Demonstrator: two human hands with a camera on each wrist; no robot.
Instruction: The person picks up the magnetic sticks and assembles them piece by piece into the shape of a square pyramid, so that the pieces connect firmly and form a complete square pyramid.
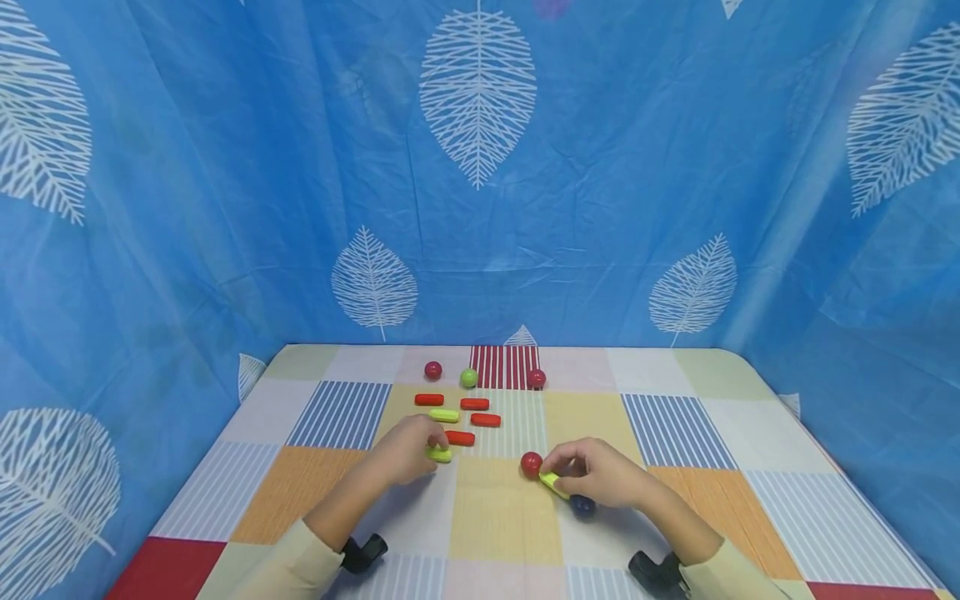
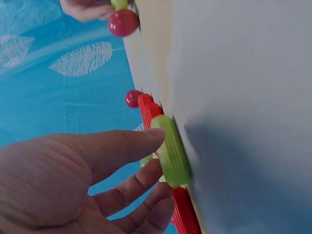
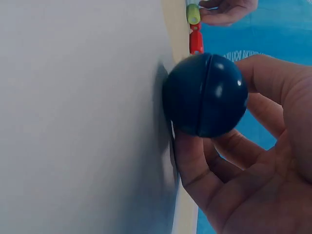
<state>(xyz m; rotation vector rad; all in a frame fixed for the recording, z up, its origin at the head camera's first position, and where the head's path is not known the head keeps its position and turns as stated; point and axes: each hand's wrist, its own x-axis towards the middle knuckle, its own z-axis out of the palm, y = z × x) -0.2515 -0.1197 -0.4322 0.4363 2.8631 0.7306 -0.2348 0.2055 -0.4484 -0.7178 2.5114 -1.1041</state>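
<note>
My left hand [image 1: 408,450] pinches a ridged yellow-green stick [image 1: 438,455] on the table, thumb at one end and fingertips at the other; the left wrist view shows the ridged stick [image 2: 170,151] close up. On the right, my right hand [image 1: 600,473] pinches another yellow-green stick [image 1: 554,484] between thumb and fingers. A red ball [image 1: 531,465] sits by that stick's far end, and a dark blue ball [image 1: 582,506] by its near end. In the right wrist view the blue ball [image 3: 205,95] hides the stick and some fingertips.
Several red sticks [image 1: 486,421] and one more yellow-green stick [image 1: 444,415] lie just beyond the left hand. Farther back are a green ball [image 1: 468,378] and two red balls [image 1: 432,370]. A blue leaf-patterned curtain [image 1: 480,250] surrounds the checked tablecloth [image 1: 510,500].
</note>
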